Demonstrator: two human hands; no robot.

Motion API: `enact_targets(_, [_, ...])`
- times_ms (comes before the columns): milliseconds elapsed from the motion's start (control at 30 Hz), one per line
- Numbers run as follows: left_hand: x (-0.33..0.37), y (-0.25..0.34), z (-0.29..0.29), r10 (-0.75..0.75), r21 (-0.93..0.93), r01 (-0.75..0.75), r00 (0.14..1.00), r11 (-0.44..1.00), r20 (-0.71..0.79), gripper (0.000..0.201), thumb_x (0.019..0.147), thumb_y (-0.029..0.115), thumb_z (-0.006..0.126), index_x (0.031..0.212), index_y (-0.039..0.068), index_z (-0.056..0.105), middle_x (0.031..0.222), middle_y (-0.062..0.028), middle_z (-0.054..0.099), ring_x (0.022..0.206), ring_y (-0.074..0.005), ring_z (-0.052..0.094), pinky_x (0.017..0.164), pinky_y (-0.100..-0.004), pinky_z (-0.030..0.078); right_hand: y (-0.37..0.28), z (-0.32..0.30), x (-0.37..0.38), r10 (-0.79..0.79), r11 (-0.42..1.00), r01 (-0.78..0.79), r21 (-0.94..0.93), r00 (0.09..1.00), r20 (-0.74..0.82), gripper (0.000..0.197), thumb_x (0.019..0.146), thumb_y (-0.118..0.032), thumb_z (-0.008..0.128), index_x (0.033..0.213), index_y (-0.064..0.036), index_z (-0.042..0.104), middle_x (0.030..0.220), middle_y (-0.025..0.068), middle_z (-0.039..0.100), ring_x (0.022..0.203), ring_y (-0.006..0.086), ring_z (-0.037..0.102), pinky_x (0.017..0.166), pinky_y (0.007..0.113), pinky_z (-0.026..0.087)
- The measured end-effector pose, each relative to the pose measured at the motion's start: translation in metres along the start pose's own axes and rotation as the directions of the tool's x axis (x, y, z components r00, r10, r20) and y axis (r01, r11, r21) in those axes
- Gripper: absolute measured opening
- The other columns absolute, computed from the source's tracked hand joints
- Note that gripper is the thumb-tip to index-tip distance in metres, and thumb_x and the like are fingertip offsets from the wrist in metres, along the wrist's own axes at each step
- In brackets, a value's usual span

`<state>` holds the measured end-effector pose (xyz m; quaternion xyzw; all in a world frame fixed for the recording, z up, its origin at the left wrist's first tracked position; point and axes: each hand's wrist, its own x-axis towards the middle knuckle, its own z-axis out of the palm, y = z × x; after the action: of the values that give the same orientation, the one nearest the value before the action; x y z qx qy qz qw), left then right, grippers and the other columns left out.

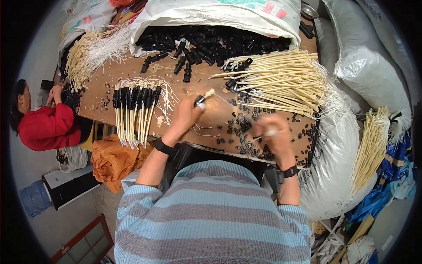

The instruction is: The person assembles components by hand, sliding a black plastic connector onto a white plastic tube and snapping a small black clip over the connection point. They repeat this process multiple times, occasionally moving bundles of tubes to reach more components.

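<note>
My left hand [188, 113] is closed round a black plastic fitting [200, 100], with a cream tube end and a thin white cord sticking out of it. Over the scattered small black caps [242, 123] is my right hand [276, 132], blurred, its fingers drawn together. What it pinches is hidden, though a thin pale end shows at the fingertips. Both thumbs carry something white. Left of my left hand lies a row of finished-looking cream tubes with black fittings [137, 97]. A loose pile of cream tubes [281, 81] with white cords spreads beyond my right hand.
A white woven sack [224, 20] spills black fittings [189, 57] at the table's back. More corded tubes [83, 59] lie far left, near a person in red [48, 123]. Bulging sacks [329, 163] flank the right edge. Orange cloth [115, 160] hangs by the front left.
</note>
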<state>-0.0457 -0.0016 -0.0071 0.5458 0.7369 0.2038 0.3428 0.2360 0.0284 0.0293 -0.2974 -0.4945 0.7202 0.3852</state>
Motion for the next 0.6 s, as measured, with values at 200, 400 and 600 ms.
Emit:
enact_targets(200, [-0.013,0.037,0.031,0.098,-0.445,-0.051,0.992,0.894,0.085,0.020,0.076,0.002,0.065,0.096,0.003,0.067,0.068,0.0033,0.060,0.059,-0.0046,0.053,0.052,-0.0221,0.041,0.031,0.046,0.007,-0.155,0.424,0.122,-0.897,0.986,0.061,0.023,0.076,-0.008,0.070,0.099,-0.0079,0.067,0.070,0.0107,0.064,0.060,0.0217,0.063,0.054,0.030,0.047])
enact_targets(400, [-0.015,0.028,0.028,0.324,-0.183,-0.321,0.946,0.929,-0.014,0.035,0.071,-0.005,0.060,0.105,0.002,0.063,0.085,-0.0093,0.064,0.075,-0.0203,0.062,0.069,-0.0304,0.049,0.038,0.032,0.004,-0.260,0.317,0.109,-0.942,0.965,0.024,0.015,0.080,-0.011,0.065,0.095,-0.0075,0.069,0.068,0.0144,0.063,0.058,0.0309,0.063,0.052,0.035,0.048])
enact_targets(600, [-0.017,0.027,0.032,0.537,0.009,-0.541,0.833,0.841,-0.136,0.037,0.070,-0.004,0.052,0.103,0.006,0.064,0.091,-0.0148,0.065,0.090,-0.0340,0.062,0.077,-0.0419,0.050,0.033,0.039,0.009,-0.336,0.321,0.127,-0.938,0.942,0.012,0.016,0.079,-0.007,0.067,0.094,-0.0075,0.069,0.068,0.0147,0.063,0.058,0.0303,0.063,0.052,0.035,0.048])
